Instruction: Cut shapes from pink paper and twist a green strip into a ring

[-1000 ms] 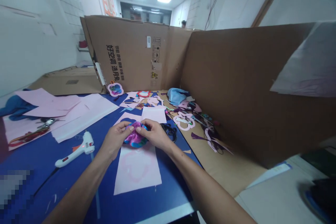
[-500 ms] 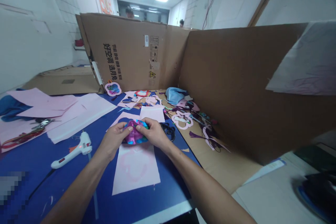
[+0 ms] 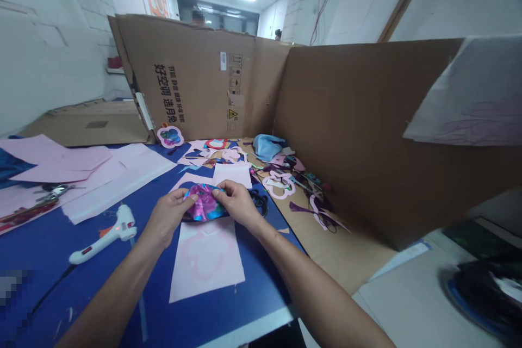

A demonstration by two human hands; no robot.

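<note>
Left hand point(image 3: 168, 216) and right hand point(image 3: 238, 204) pinch opposite edges of a magenta-blue foil piece point(image 3: 204, 203), fingers curled over it. The piece is held over the far edge of a pink paper sheet point(image 3: 206, 266) on the blue table point(image 3: 93, 288). A hot glue gun point(image 3: 106, 234) lies left, near the left hand.

Surface point(image 3: 81, 293): paper sheet point(image 3: 206, 269) near centre; cut-out point(image 3: 203, 204) just beyond it, between left hand point(image 3: 166, 215) and right hand point(image 3: 238, 204); hot glue gun point(image 3: 104, 236) left; paper stack point(image 3: 85, 174) far left; scraps point(image 3: 216, 155) far centre; cardboard panels point(image 3: 191, 76) point(image 3: 359, 130) behind and right.
</note>
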